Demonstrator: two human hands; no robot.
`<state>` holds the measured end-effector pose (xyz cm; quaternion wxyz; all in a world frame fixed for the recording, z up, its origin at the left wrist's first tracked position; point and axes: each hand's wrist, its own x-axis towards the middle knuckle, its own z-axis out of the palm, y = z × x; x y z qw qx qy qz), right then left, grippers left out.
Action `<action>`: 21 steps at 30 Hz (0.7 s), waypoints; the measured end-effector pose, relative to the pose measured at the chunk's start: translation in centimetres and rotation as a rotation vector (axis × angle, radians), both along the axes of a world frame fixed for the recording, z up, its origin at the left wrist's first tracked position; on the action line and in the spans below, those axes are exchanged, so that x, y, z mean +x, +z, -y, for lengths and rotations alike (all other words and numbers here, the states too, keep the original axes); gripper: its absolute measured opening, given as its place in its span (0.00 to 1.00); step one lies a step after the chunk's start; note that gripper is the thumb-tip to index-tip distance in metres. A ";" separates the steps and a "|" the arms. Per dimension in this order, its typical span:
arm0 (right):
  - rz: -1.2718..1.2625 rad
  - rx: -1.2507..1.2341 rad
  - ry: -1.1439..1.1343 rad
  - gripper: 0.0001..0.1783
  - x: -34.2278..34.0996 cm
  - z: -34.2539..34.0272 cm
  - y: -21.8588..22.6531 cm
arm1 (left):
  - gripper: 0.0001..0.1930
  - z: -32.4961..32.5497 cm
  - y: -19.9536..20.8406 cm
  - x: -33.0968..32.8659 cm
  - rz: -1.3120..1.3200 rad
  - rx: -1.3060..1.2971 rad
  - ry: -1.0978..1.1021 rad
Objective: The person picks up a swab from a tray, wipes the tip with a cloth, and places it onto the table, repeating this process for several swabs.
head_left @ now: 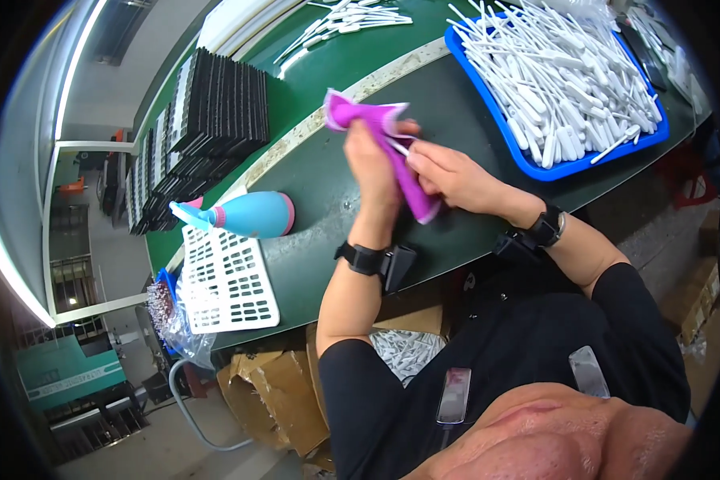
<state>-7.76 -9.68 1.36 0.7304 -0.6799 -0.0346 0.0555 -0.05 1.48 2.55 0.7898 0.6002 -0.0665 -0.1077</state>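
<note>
Above the dark green table, my left hand is closed around a bright purple cloth. One end of the cloth spreads out above the fingers, and the rest hangs down between my hands. My right hand pinches a slim white plastic stick whose far end goes into the folds of the cloth by my left fingers. The cloth and fingers hide most of that piece. To the right stands a blue tray heaped with white plastic sticks that have thicker handles.
Left of my hands, a light blue spray bottle with pink parts lies on its side by a white slotted plastic tray. Black trays are stacked farther back. Loose white sticks lie on the green mat. Cardboard boxes stand below the table.
</note>
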 end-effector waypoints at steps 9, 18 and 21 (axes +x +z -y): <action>-0.367 0.678 0.356 0.12 -4.3 4.7 3.0 | 0.20 -2.5 -1.6 0.9 -0.228 -0.463 -0.178; 0.563 -1.089 -0.720 0.10 -4.8 14.1 6.8 | 0.22 -1.4 -2.2 0.7 -0.149 -0.165 -0.023; 0.528 -1.490 -0.853 0.09 -3.1 19.7 6.6 | 0.23 -1.0 -2.1 1.0 -0.154 -0.196 -0.037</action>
